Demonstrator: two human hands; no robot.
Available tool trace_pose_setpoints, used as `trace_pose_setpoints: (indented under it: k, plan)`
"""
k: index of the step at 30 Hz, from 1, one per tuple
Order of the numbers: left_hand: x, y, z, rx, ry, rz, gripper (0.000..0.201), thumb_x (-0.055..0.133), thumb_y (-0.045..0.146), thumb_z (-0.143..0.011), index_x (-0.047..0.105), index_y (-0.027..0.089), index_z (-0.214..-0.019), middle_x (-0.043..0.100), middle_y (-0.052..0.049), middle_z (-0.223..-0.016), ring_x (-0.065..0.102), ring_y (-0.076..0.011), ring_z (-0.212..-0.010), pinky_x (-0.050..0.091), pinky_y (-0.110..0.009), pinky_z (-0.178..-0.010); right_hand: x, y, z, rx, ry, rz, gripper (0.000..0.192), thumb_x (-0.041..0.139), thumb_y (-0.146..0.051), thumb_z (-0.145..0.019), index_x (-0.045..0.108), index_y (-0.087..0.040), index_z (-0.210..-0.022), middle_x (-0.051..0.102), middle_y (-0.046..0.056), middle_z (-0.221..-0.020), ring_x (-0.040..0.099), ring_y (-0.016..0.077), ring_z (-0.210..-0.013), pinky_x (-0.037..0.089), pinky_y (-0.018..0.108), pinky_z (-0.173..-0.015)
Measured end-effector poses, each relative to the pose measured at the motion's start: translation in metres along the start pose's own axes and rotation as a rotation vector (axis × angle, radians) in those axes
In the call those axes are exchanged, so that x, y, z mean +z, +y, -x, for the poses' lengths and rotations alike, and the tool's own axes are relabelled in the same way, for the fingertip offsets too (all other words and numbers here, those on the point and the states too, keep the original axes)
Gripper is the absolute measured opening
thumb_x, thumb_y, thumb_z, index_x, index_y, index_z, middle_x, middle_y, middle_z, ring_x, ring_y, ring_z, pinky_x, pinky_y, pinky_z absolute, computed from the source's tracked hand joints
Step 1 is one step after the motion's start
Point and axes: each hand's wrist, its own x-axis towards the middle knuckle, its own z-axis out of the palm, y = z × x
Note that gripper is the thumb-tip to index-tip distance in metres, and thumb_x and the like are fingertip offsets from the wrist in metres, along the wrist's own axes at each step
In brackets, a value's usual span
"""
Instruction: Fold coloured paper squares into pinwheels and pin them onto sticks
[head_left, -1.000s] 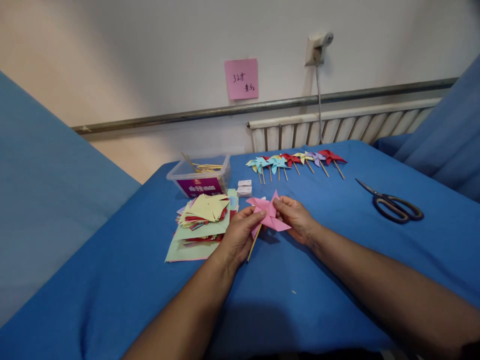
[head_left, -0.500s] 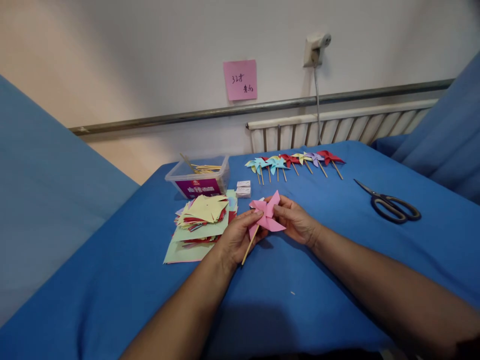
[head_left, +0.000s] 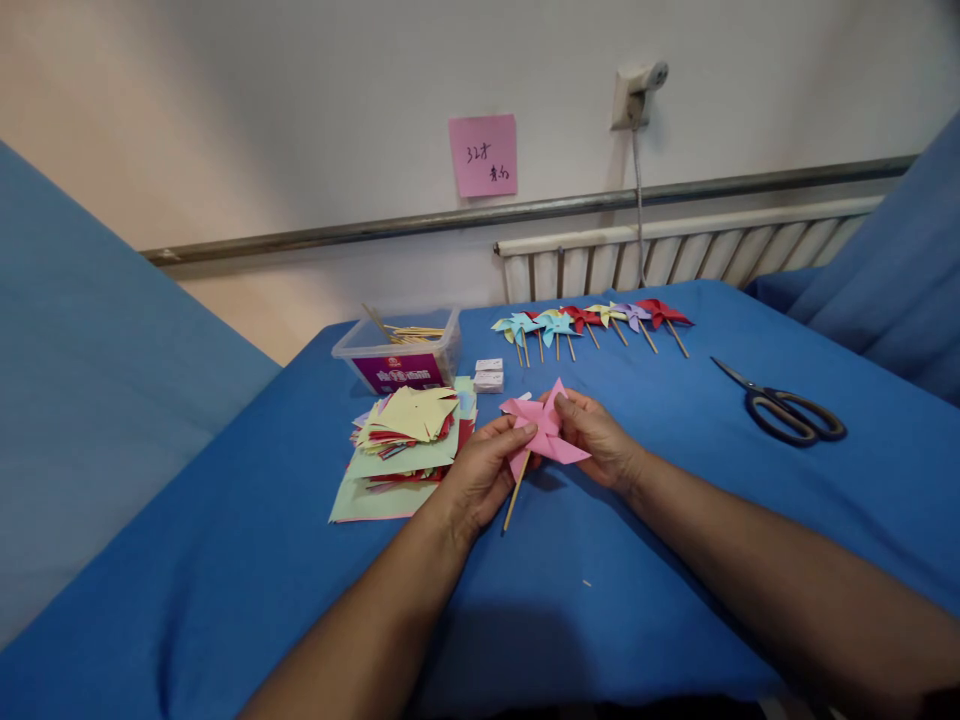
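A pink paper pinwheel (head_left: 546, 432) on a thin wooden stick (head_left: 516, 494) is held just above the blue table (head_left: 660, 540) in both hands. My left hand (head_left: 480, 475) grips it from the left, thumb on the paper and fingers around the stick. From the right, my right hand (head_left: 600, 438) pinches the paper near its centre. The stick slants down toward me.
A stack of coloured paper squares (head_left: 401, 445) lies left of my hands. Behind it stand a clear box of sticks (head_left: 399, 350) and small white boxes (head_left: 489, 375). A row of finished pinwheels (head_left: 592, 322) lies at the back, with scissors (head_left: 787, 408) at the right.
The pinwheel and both hands shifted slightly; the stick's lower end swung a little to the right. Both hands keep their hold.
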Motion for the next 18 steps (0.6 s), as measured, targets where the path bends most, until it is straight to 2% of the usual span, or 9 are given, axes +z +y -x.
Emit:
trace_pose_setpoints:
  k: [3, 6, 7, 9, 11, 14, 16, 18]
  plan:
    - [-0.001, -0.002, -0.001, 0.052, 0.071, -0.054, 0.022, 0.079, 0.021, -0.064, 0.067, 0.013, -0.08, 0.065, -0.002, -0.067, 0.059, -0.0119, -0.058, 0.046, -0.024, -0.061, -0.005, -0.001, -0.004, -0.125, 0.154, 0.128, 0.037, 0.065, -0.056, -0.077, 0.065, -0.021, -0.088, 0.066, 0.003, -0.082, 0.061, 0.0162, -0.071, 0.05, 0.031, -0.068]
    - [-0.002, -0.003, -0.003, 0.107, 0.151, -0.153, 0.024, 0.081, 0.024, -0.061, 0.065, 0.013, -0.076, 0.065, -0.002, -0.065, 0.057, -0.0126, -0.055, 0.043, -0.025, -0.056, -0.009, -0.006, -0.004, -0.488, 0.339, 0.533, 0.028, 0.065, -0.045, -0.081, 0.067, -0.024, -0.099, 0.065, 0.005, -0.099, 0.061, 0.0192, -0.089, 0.049, 0.034, -0.079]
    - [-0.002, -0.004, -0.004, 0.14, 0.171, -0.194, 0.024, 0.081, 0.025, -0.06, 0.065, 0.013, -0.074, 0.064, -0.001, -0.064, 0.056, -0.0122, -0.055, 0.042, -0.024, -0.056, -0.01, -0.007, -0.003, -0.617, 0.339, 0.693, 0.027, 0.065, -0.04, -0.081, 0.067, -0.024, -0.103, 0.063, 0.006, -0.107, 0.059, 0.0208, -0.098, 0.048, 0.036, -0.085]
    - [-0.002, -0.005, -0.005, 0.218, 0.211, -0.281, 0.024, 0.082, 0.026, -0.059, 0.064, 0.014, -0.07, 0.063, 0.0, -0.063, 0.054, -0.0109, -0.055, 0.04, -0.022, -0.055, -0.008, -0.009, 0.001, -0.768, 0.25, 0.967, 0.028, 0.064, -0.034, -0.083, 0.067, -0.026, -0.109, 0.061, 0.007, -0.118, 0.055, 0.0232, -0.111, 0.043, 0.041, -0.096]
    - [-0.001, -0.006, -0.006, 0.276, 0.235, -0.354, 0.025, 0.082, 0.028, -0.058, 0.065, 0.014, -0.068, 0.063, 0.0, -0.063, 0.053, -0.0101, -0.056, 0.039, -0.021, -0.056, -0.006, -0.007, 0.004, -0.814, 0.172, 1.127, 0.026, 0.063, -0.03, -0.084, 0.067, -0.028, -0.11, 0.061, 0.007, -0.117, 0.055, 0.0238, -0.112, 0.041, 0.044, -0.099]
    - [0.001, -0.006, -0.006, 0.301, 0.244, -0.385, 0.024, 0.081, 0.029, -0.06, 0.064, 0.014, -0.067, 0.063, 0.001, -0.063, 0.052, -0.0095, -0.057, 0.038, -0.021, -0.056, -0.003, -0.002, 0.005, -0.809, 0.118, 1.182, 0.017, 0.062, -0.028, -0.085, 0.07, -0.028, -0.1, 0.065, 0.006, -0.108, 0.058, 0.0228, -0.105, 0.043, 0.044, -0.095]
    - [0.002, -0.006, -0.005, 0.277, 0.238, -0.348, 0.025, 0.081, 0.028, -0.059, 0.062, 0.014, -0.065, 0.061, 0.002, -0.061, 0.051, -0.0089, -0.054, 0.037, -0.021, -0.055, -0.003, 0.0, 0.004, -0.802, 0.13, 1.149, 0.015, 0.061, -0.029, -0.086, 0.069, -0.027, -0.098, 0.064, 0.007, -0.111, 0.058, 0.023, -0.107, 0.043, 0.043, -0.095]
    - [0.001, -0.006, -0.005, 0.229, 0.237, -0.27, 0.025, 0.081, 0.027, -0.059, 0.06, 0.015, -0.065, 0.059, 0.002, -0.058, 0.05, -0.0091, -0.051, 0.037, -0.022, -0.053, -0.004, -0.001, 0.004, -0.801, 0.202, 1.094, 0.022, 0.061, -0.032, -0.086, 0.065, -0.025, -0.106, 0.058, 0.009, -0.122, 0.054, 0.0246, -0.115, 0.043, 0.044, -0.096]
